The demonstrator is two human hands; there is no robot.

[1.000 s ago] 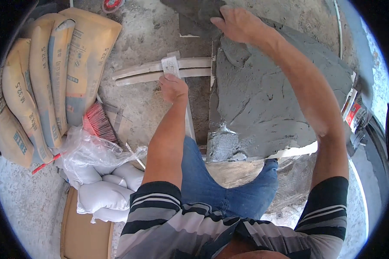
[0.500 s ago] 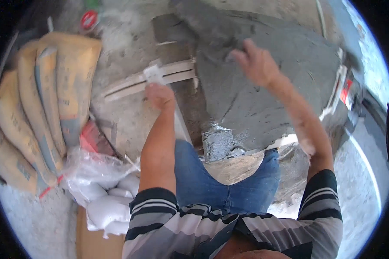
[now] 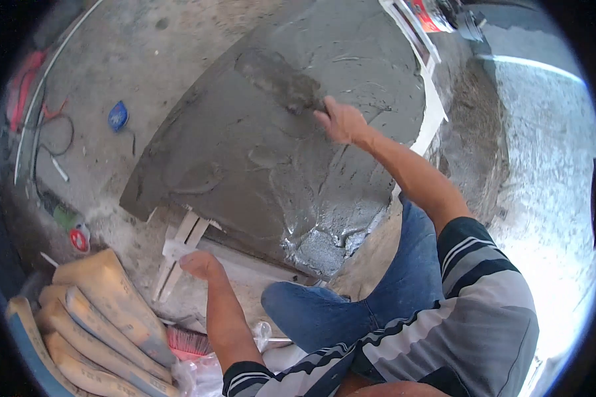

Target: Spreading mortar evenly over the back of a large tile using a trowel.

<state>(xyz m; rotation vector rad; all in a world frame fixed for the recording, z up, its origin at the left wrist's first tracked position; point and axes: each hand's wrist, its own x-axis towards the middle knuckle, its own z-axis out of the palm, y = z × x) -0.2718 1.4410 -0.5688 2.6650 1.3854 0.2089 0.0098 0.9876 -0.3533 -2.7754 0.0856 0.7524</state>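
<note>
My right hand point(image 3: 343, 122) is closed on the handle of a trowel point(image 3: 278, 79), its long blade coated in grey mortar. The blade lies against a broad slab of wet mortar point(image 3: 245, 132), smooth in places and ridged in others. At the slab's near left edge my left hand point(image 3: 203, 264) is closed, fingers curled at the end of a pale strip point(image 3: 258, 258); how it grips is partly hidden. That strip's end crosses two narrow pale slats point(image 3: 185, 245). A shiny wet patch point(image 3: 318, 251) marks the slab's near corner, close to my knee.
Tan sacks point(image 3: 109, 324) are stacked at the lower left, beside a red brush point(image 3: 189, 341) and clear plastic point(image 3: 205, 377). A blue tape measure point(image 3: 118, 116) and a cable point(image 3: 56, 132) lie on the concrete floor. White edging point(image 3: 430, 112) borders the slab's right side.
The view has turned and shifted, so the sacks sit lower and more of the slab shows. The trowel, still in my right hand, remains against the mortar. My left hand stays by the pale strip.
</note>
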